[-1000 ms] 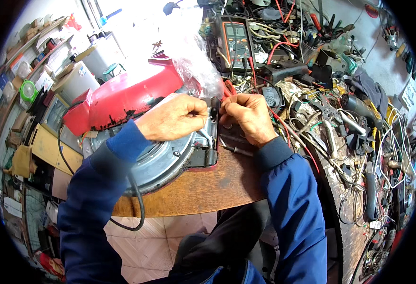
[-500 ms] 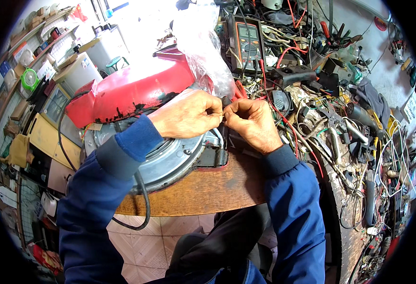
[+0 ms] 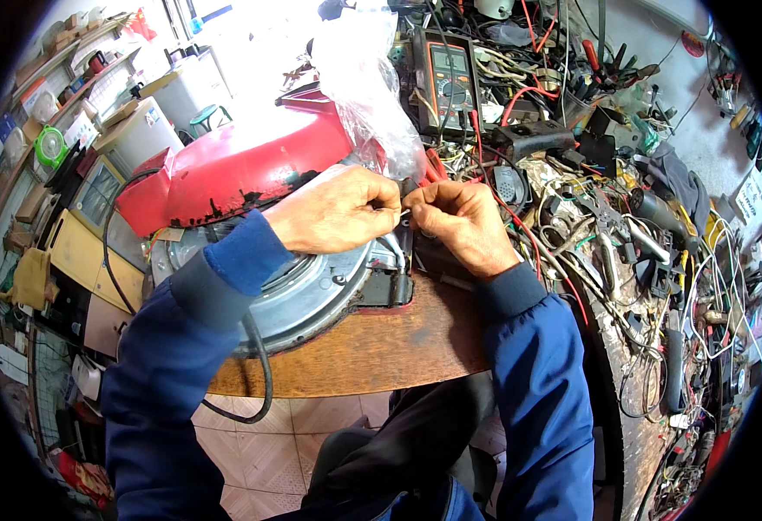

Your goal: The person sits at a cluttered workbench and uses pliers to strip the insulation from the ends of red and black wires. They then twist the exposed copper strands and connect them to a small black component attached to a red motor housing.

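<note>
A: Left hand (image 3: 338,211), state?
B: Narrow. Thumb and index pinched, back of the hand up, over the grey round housing (image 3: 325,300). Can't tell if it grips anything.
A: Right hand (image 3: 466,224)?
B: Also narrow, fingertips pinched just beside the left hand's. Thin pale strand (image 3: 405,212) shows at its fingertips; too small to say what it is.
A: Where's the strand, exactly?
B: Between the two hands, by the housing's right corner.
A: And the housing?
B: On the brown wooden surface (image 3: 355,358), partly covered by the left hand and sleeve.
A: Around it?
B: Red cover (image 3: 251,169) behind it, dark smears along the lower edge. Clear plastic bag (image 3: 381,113) by the cover's right end. Black cable (image 3: 267,373) loops down past the surface's front edge.
A: Right side?
B: Multimeter (image 3: 450,82) beyond the hands, lying face up; red lead (image 3: 533,239) near the right hand; pile of wires and tools (image 3: 611,247) farther right.
A: Left?
B: Shelves, loaded, well apart from the hands.
</note>
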`<move>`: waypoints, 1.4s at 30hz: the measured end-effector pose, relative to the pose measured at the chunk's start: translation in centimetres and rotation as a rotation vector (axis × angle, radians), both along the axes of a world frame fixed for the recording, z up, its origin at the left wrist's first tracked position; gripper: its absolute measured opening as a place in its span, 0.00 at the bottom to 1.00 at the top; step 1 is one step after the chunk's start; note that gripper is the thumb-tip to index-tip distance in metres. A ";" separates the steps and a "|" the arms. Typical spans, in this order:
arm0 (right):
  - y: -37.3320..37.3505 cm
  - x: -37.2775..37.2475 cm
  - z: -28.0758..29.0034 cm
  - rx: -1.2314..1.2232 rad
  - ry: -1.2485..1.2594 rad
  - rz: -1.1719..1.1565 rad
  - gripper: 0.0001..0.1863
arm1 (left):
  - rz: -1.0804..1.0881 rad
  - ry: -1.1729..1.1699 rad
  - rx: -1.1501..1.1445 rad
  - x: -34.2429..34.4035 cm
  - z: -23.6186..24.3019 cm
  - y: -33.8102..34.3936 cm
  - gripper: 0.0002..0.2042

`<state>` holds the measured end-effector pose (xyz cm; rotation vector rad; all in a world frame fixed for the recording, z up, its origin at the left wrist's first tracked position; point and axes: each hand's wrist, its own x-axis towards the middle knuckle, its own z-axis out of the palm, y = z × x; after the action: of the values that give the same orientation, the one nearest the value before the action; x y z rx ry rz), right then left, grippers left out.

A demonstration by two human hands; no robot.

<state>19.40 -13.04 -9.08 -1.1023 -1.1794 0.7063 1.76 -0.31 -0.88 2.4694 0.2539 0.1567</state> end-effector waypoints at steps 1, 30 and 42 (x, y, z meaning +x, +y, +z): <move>0.0 -0.4 0.1 0.020 -0.019 -0.004 0.07 | 0.019 -0.004 0.013 -0.1 0.0 -0.1 0.08; -0.3 -0.6 0.8 -0.052 0.237 0.001 0.06 | 0.041 -0.168 0.166 -0.2 -0.6 -0.8 0.04; -0.2 -1.2 0.6 -0.001 -0.216 -0.119 0.06 | -0.023 -0.225 0.355 -0.1 -0.6 -0.7 0.04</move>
<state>18.25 -13.27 -8.44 -1.2625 -1.2833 0.5046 1.70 -0.96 -1.48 2.7721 0.1062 0.5045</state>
